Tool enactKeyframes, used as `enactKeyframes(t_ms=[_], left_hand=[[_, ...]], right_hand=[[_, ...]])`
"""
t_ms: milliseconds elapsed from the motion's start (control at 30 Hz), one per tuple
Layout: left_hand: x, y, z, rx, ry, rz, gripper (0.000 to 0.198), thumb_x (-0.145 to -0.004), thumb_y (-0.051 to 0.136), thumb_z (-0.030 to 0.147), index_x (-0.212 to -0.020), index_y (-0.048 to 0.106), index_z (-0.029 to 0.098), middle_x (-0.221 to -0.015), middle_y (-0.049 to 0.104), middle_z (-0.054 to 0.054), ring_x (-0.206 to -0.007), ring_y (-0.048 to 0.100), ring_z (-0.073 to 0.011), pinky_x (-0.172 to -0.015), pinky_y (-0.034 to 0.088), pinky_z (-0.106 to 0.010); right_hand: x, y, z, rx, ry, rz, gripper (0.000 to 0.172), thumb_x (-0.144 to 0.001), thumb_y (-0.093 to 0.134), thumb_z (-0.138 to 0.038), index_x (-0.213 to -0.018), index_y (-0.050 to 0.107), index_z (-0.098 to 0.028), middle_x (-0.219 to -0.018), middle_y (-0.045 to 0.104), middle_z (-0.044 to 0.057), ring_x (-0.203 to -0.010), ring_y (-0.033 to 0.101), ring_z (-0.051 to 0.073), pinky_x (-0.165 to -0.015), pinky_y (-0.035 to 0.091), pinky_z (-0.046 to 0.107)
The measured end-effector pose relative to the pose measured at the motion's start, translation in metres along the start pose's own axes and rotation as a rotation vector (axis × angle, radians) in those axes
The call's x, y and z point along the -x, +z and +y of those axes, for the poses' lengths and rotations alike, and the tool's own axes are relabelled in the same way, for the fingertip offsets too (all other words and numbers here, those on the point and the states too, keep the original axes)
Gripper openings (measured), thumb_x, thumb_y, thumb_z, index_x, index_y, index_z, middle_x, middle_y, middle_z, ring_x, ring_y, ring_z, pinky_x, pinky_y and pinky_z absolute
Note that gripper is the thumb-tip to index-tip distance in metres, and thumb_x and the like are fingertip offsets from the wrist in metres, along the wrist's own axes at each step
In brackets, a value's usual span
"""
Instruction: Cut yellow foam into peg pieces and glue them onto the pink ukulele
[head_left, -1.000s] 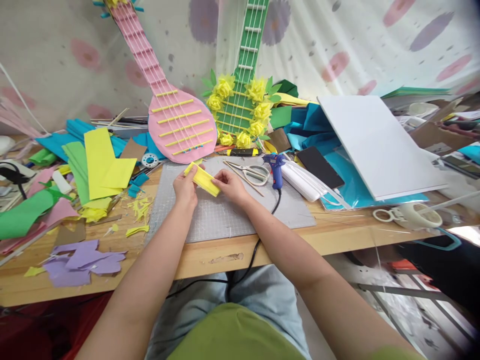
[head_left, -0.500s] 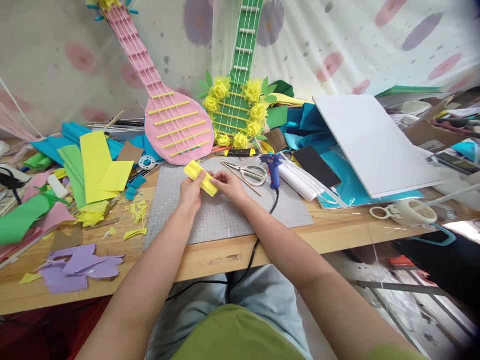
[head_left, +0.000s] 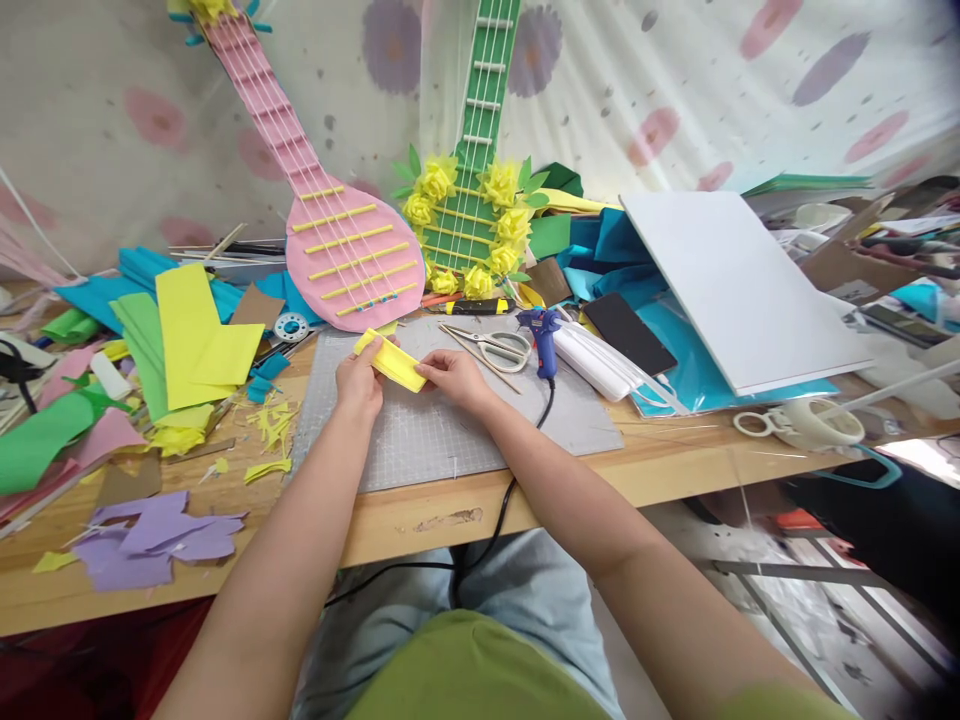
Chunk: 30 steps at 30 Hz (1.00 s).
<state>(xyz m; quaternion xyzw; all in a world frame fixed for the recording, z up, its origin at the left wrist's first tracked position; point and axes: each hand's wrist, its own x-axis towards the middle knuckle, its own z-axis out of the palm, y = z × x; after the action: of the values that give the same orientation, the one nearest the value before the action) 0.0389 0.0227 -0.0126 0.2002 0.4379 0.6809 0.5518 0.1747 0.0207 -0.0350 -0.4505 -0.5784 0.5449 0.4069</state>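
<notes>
Both my hands hold a folded strip of yellow paper just above the grey cutting mat. My left hand pinches its left end and my right hand pinches its right end, fingers closed on it. The strip is tilted, its left end higher and farther from me. Scissors and a blue glue gun lie on the mat right of my right hand.
A pink paper guitar and a green one with yellow flowers lean on the back wall. Coloured paper sheets and scraps cover the left of the wooden table. A white board, phone and tape roll lie right.
My hands and the yellow strip have shifted slightly left on the mat. My left hand's grip slid along the strip's left end. The view also drifted a little.
</notes>
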Motion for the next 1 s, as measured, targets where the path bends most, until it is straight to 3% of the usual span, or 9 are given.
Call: enactKeyframes(t_ms=[233, 400, 500, 600, 667, 833, 1000], left_hand=[[0.019, 0.006, -0.007, -0.159, -0.125, -0.201, 0.015, -0.072, 0.062, 0.022, -0.078, 0.062, 0.009, -0.071, 0.068, -0.008, -0.068, 0.066, -0.0155, -0.070, 0.052, -0.027], [0.022, 0.008, -0.012, -0.208, -0.072, -0.139, 0.011, -0.068, 0.065, 0.017, -0.074, 0.062, 0.009, -0.065, 0.067, -0.007, -0.065, 0.065, -0.0157, -0.070, 0.052, -0.028], [0.017, 0.005, -0.008, -0.181, -0.047, -0.067, 0.006, -0.069, 0.064, 0.015, -0.071, 0.061, 0.009, -0.063, 0.066, -0.005, -0.060, 0.065, -0.0139, -0.068, 0.052, -0.027], [0.009, -0.001, 0.004, -0.106, -0.055, 0.023, 0.002, -0.072, 0.060, 0.012, -0.074, 0.061, 0.010, -0.065, 0.066, -0.003, -0.058, 0.064, -0.0109, -0.068, 0.052, -0.025], [0.004, -0.005, 0.013, -0.045, -0.091, 0.052, 0.004, -0.075, 0.057, 0.010, -0.076, 0.061, 0.011, -0.066, 0.067, -0.003, -0.058, 0.064, -0.0098, -0.068, 0.052, -0.024], [-0.004, -0.013, 0.029, 0.110, -0.233, 0.077, 0.009, -0.080, 0.051, 0.009, -0.075, 0.059, 0.011, -0.062, 0.066, -0.002, -0.056, 0.063, -0.0086, -0.064, 0.053, -0.020], [-0.006, -0.019, 0.039, 0.215, -0.359, 0.019, 0.014, -0.083, 0.046, 0.010, -0.079, 0.059, 0.012, -0.062, 0.067, -0.001, -0.056, 0.064, -0.0081, -0.057, 0.053, -0.015]], right_hand=[[0.001, -0.003, -0.005, -0.093, -0.030, 0.158, 0.018, -0.071, 0.060, -0.033, -0.069, 0.054, -0.016, -0.062, 0.059, -0.002, -0.053, 0.058, 0.010, -0.058, 0.050, 0.025], [0.002, -0.001, -0.004, -0.037, -0.071, 0.152, 0.020, -0.073, 0.057, -0.036, -0.072, 0.056, -0.016, -0.069, 0.062, 0.000, -0.058, 0.060, 0.011, -0.061, 0.050, 0.026], [0.004, -0.011, -0.008, 0.182, -0.133, 0.177, 0.023, -0.078, 0.050, -0.038, -0.078, 0.058, -0.016, -0.073, 0.064, 0.003, -0.065, 0.061, 0.013, -0.067, 0.049, 0.028], [0.008, -0.036, -0.017, 0.649, -0.206, 0.394, 0.021, -0.081, 0.046, -0.030, -0.091, 0.059, -0.017, -0.087, 0.065, 0.006, -0.083, 0.060, 0.018, -0.079, 0.044, 0.033], [0.010, -0.053, -0.022, 0.914, -0.144, 0.485, 0.025, -0.079, 0.045, -0.018, -0.100, 0.058, -0.015, -0.104, 0.061, 0.011, -0.097, 0.055, 0.023, -0.085, 0.040, 0.035], [0.009, -0.072, -0.020, 1.201, 0.097, 0.393, 0.037, -0.076, 0.041, -0.008, -0.110, 0.053, -0.010, -0.108, 0.057, 0.017, -0.101, 0.051, 0.026, -0.086, 0.037, 0.036], [0.004, -0.066, -0.015, 1.320, 0.145, 0.349, 0.036, -0.076, 0.034, -0.003, -0.109, 0.050, -0.003, -0.107, 0.056, 0.021, -0.102, 0.050, 0.026, -0.085, 0.036, 0.036]])
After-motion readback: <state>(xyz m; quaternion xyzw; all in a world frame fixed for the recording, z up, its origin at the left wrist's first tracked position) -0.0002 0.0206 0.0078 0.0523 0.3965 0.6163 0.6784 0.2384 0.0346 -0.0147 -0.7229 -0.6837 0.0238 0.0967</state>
